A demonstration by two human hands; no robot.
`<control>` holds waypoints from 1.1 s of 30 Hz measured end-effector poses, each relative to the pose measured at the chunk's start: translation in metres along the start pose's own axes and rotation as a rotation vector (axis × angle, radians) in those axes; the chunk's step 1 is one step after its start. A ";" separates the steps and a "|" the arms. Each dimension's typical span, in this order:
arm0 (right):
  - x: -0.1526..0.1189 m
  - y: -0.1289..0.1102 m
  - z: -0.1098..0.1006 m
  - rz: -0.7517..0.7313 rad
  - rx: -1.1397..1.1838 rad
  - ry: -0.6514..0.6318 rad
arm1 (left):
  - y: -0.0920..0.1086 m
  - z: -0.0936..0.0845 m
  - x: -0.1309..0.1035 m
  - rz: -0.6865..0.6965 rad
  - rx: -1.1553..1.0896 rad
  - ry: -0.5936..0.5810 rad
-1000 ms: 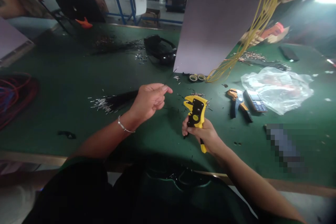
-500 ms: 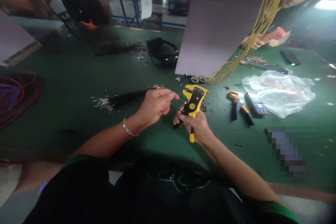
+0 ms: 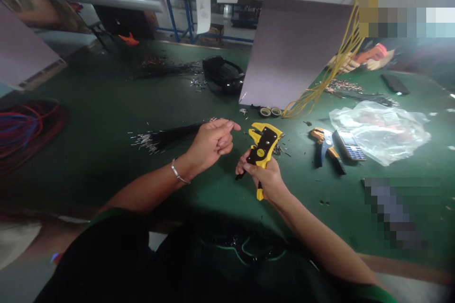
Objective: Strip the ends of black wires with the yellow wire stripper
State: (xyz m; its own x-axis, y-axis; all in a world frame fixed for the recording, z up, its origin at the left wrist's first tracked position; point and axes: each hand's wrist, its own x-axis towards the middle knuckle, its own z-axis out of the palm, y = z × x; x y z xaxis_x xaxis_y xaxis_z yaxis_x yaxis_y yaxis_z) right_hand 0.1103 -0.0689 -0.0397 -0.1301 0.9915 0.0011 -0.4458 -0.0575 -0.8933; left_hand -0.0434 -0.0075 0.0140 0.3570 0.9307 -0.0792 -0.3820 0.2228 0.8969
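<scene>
**Yellow stripper (image 3: 263,147) gripped right, fingertips pinched left**

The green table (image 3: 106,109) runs out of frame on the right, its near edge partly covered by the person's dark clothing. A grey panel (image 3: 284,52) blocks the view behind it. At far right, pixelation masks the upper corner and a dark slab (image 3: 389,208) lower down; yellow wires (image 3: 343,52) partly cover a co-worker's hand (image 3: 350,64). The coil of red and blue cable (image 3: 21,128) is cut off at left.

The left hand (image 3: 215,142) hides part of the bundle of black wires (image 3: 174,137); its thumb and forefinger press together, other fingers curled. Whether a wire sits between them cannot be told. The right hand (image 3: 268,175) wraps the stripper's handles, near but apart from the left; its palm is concealed. Beyond the tool, dark clippings (image 3: 277,150) are too small to make out.
</scene>
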 end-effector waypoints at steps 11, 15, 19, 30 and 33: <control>0.008 -0.006 -0.017 -0.108 0.034 0.140 | -0.006 -0.017 0.016 0.092 -0.011 -0.014; 0.007 -0.009 -0.023 -0.139 0.017 0.163 | -0.005 -0.024 0.021 0.108 0.011 0.066; 0.009 -0.010 -0.031 -0.167 -0.018 0.203 | -0.004 -0.032 0.029 0.082 0.089 0.127; 0.005 -0.004 -0.046 -0.197 -0.227 0.283 | 0.025 -0.117 0.058 0.211 1.300 -0.088; 0.003 -0.003 -0.047 -0.204 -0.249 0.281 | 0.021 -0.153 0.048 0.060 1.594 -0.262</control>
State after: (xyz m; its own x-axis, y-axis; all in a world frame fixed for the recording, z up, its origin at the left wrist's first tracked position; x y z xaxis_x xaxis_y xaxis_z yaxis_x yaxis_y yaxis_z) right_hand 0.1531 -0.0601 -0.0579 0.2005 0.9749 0.0970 -0.2053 0.1387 -0.9688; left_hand -0.1643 0.0859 -0.0374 0.5674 0.8165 -0.1063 0.7680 -0.4782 0.4260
